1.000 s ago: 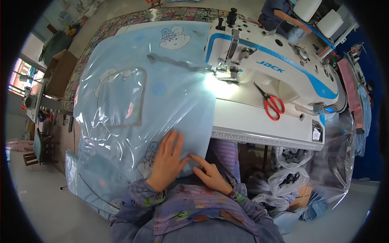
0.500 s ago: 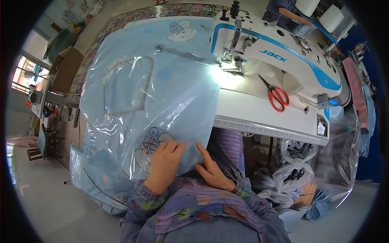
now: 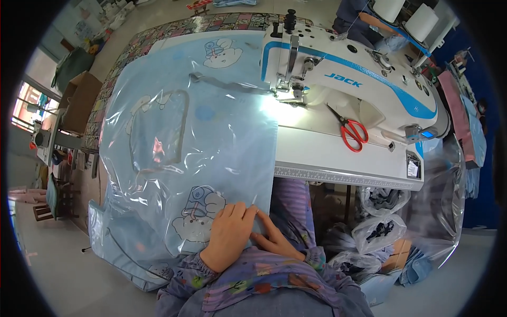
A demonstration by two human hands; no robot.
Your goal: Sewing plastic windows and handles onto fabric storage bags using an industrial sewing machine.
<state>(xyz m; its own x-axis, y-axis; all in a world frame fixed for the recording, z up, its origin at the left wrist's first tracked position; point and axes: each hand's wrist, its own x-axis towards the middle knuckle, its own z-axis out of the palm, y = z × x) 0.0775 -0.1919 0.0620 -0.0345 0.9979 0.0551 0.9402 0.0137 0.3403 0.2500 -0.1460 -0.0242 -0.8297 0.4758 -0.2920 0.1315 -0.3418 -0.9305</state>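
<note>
A large light blue plastic sheet (image 3: 211, 137) with cartoon prints lies over the sewing table and hangs down toward my lap. My left hand (image 3: 228, 235) lies flat on its near edge, fingers bent over the fold beside a printed cartoon figure. My right hand (image 3: 274, 240) sits just to the right, partly under the left, pinching the same edge. The far end of the sheet reaches the presser foot (image 3: 298, 98) of the white and blue sewing machine (image 3: 359, 84).
Red-handled scissors (image 3: 351, 132) lie on the machine bed. Two thread cones (image 3: 406, 16) stand at the back right. Clear bags of fabric pieces (image 3: 380, 232) hang under the table at right. A cardboard box (image 3: 79, 100) stands at left. Another person sits behind the machine.
The blue sheet has slid toward me, and both hands have gathered its near edge closer to my lap. My view shifted slightly.
</note>
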